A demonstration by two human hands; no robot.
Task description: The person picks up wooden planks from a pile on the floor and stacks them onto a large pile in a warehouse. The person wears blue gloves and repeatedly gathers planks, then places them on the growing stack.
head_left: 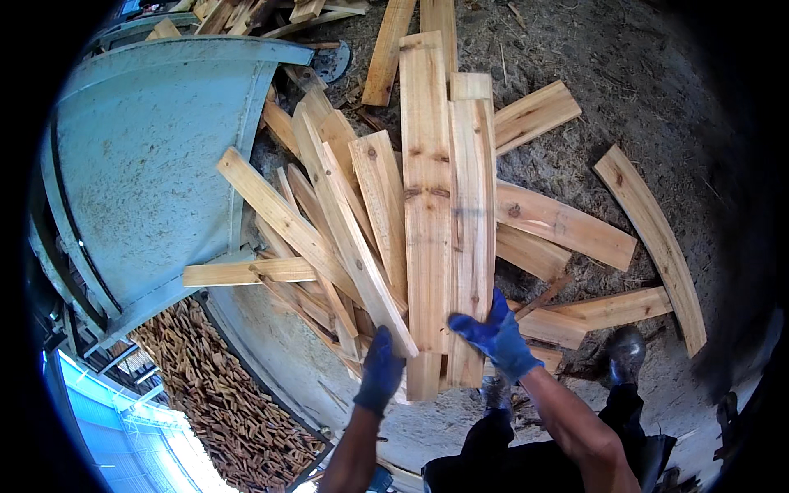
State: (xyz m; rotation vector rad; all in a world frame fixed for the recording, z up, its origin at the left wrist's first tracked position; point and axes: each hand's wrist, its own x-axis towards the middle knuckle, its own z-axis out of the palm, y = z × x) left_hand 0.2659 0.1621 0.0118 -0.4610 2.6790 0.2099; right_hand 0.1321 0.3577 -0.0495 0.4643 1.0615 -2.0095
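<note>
Both my hands wear blue gloves. At the near end of a slanting narrow board [349, 226], my left hand [383, 371] grips its left edge, with some fingers hidden by the wood. My right hand [497, 338] is closed over the right edge of a long knotted board [472, 238], its thumb lying across the face. Left of that board and lengthwise alongside it lies another long board [426, 172]. Under and around them, more boards fan out in a loose heap, among them a shorter board [380, 205] with a knot near its far end.
A pale blue metal machine panel [164, 131] stands at the left. Below it, many small wood pieces [222, 403] are packed together. Loose boards lie on the dirt floor [616, 99] at the right, including a curved-looking one [657, 246] near my boot [627, 355]. More scrap wood [238, 15] is heaped at the far left.
</note>
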